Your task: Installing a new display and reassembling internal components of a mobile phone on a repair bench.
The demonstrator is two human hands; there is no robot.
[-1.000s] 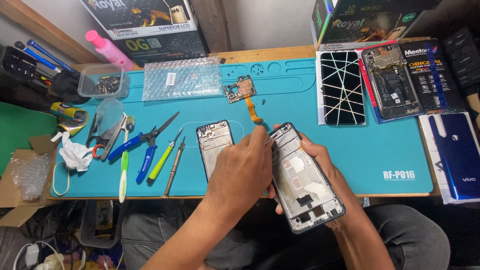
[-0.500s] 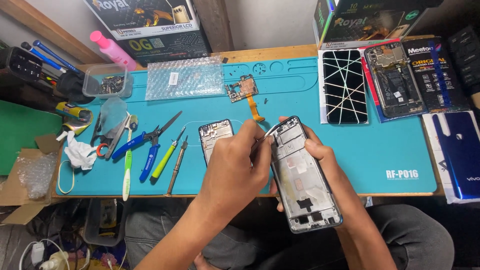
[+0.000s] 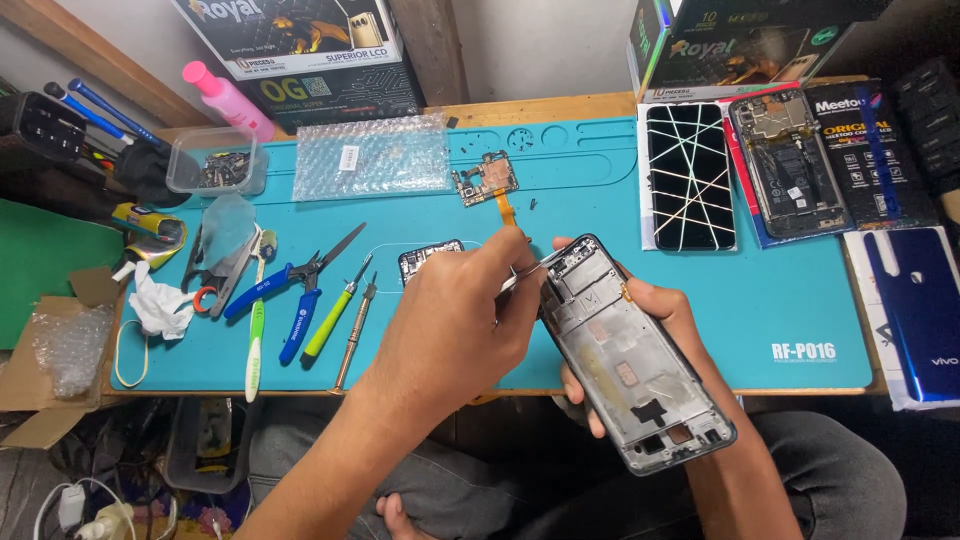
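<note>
Right hand (image 3: 655,330) clamped round the phone frame (image 3: 635,355), tilted up off the mat's (image 3: 600,190) near edge, left hand (image 3: 455,320) pinching tweezers (image 3: 522,275) at its top corner; probably best worked with a steady frame and tiny light tip moves.

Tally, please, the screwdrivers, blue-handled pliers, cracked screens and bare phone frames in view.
Screwdrivers: 2
Blue-handled pliers: 1
Cracked screen: 1
Bare phone frame: 1
Total: 5
</note>
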